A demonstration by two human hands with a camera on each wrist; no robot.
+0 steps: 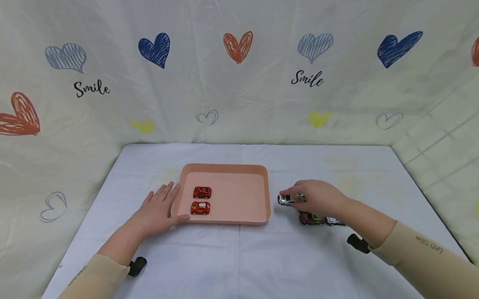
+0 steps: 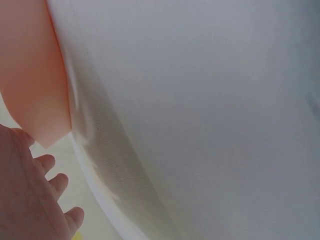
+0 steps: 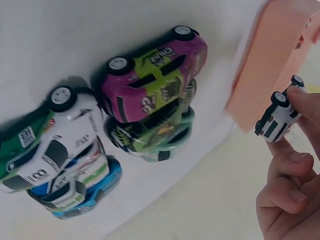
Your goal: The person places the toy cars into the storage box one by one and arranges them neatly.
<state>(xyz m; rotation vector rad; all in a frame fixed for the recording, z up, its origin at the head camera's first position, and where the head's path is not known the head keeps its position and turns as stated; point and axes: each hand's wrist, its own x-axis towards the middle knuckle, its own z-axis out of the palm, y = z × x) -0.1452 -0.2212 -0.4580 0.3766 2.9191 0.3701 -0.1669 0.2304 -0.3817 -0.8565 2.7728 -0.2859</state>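
Note:
My right hand point(image 1: 324, 196) pinches a small white toy car with dark markings point(image 3: 280, 117) between thumb and fingers, just right of the pink tray point(image 1: 238, 197). In the head view that car point(image 1: 284, 200) is partly covered by the fingers. With fingers spread and straight, my left hand point(image 1: 155, 212) rests at the tray's left edge, its thumb along the near left corner. Inside the tray, on its left side, two red toy cars point(image 1: 202, 192) point(image 1: 200, 208) sit one behind the other.
Beneath the right forearm stand a purple and lime toy car point(image 3: 155, 80), a green one point(image 3: 162, 137), a white and green one point(image 3: 65, 137) and a blue and white one point(image 3: 95, 187). A white cloth point(image 1: 213, 264) covers the table. Heart-printed fabric point(image 1: 236, 91) hangs behind.

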